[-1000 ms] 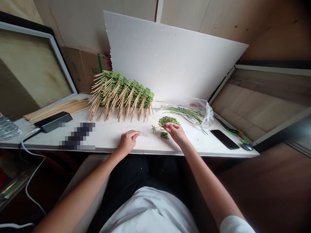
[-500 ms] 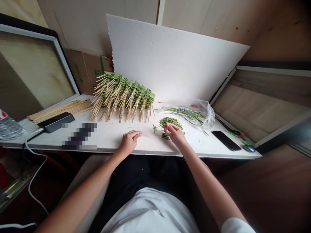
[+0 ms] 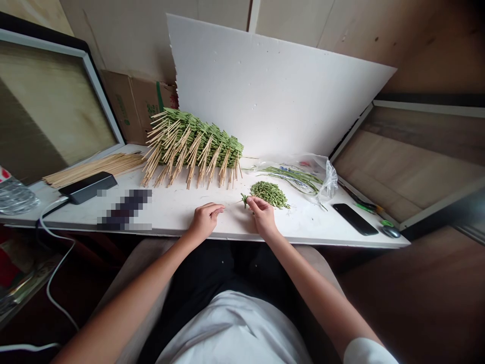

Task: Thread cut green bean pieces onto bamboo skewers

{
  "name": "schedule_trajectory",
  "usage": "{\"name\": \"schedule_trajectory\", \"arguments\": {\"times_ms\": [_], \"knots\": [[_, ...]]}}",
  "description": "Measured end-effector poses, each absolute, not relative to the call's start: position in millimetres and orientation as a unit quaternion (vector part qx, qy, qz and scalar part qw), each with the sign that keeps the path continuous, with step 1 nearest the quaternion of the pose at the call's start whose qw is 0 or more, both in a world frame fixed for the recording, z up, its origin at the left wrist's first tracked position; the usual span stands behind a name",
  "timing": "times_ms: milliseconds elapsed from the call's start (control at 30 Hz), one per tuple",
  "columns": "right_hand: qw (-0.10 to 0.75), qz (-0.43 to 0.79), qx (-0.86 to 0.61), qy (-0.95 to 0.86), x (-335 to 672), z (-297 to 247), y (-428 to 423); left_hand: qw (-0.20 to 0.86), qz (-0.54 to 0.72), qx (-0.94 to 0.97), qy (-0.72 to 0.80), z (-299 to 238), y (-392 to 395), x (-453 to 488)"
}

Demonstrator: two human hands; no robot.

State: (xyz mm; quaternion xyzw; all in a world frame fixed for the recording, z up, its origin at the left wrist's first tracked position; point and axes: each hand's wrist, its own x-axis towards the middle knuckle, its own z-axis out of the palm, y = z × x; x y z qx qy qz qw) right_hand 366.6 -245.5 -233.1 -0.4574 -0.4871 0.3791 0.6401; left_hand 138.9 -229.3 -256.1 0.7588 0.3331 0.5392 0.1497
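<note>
My left hand is closed in a pinch on a thin wooden skewer that points right. At the skewer's far end sit short green stalk pieces, which look like cut garlic scape. My right hand has its thumb and fingers pinched at those pieces; its fingers partly hide them. Just behind the right hand lies a heap of cut green pieces. Further back on the left is a large stack of filled skewers, green pieces behind and bare wooden ends toward me.
Bare skewers lie at the left near a black box with a white cable. A plastic bag with long green stalks lies at back right, and a phone at right. A white board stands behind.
My right hand has moved left from the heap to the green pieces on the skewer's end. It now covers the small row of pieces in front of the heap. My left hand has barely moved.
</note>
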Motion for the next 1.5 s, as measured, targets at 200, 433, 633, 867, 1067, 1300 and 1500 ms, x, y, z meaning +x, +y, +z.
{"name": "schedule_trajectory", "arguments": {"times_ms": [200, 433, 633, 867, 1067, 1300, 1500], "knots": [[0.608, 0.358, -0.474, -0.527, 374, -223, -246, 0.164, 0.551, 0.740, 0.350, -256, -228, 138], [0.499, 0.235, -0.531, -0.643, 430, -216, -228, 0.150, 0.554, 0.721, 0.389, -255, -227, 137], [0.346, 0.059, -0.531, -0.771, 457, -219, -224, 0.148, 0.545, 0.725, 0.394, -254, -227, 138], [0.305, -0.028, -0.555, -0.773, 442, -231, -216, 0.152, 0.538, 0.735, 0.384, -254, -228, 138], [0.364, 0.031, -0.558, -0.745, 443, -230, -211, 0.147, 0.537, 0.740, 0.378, -255, -227, 138], [0.540, 0.278, -0.526, -0.596, 442, -218, -213, 0.157, 0.533, 0.738, 0.383, -255, -228, 138], [0.624, 0.485, -0.414, -0.452, 437, -213, -218, 0.145, 0.532, 0.745, 0.375, -253, -230, 138]]}}
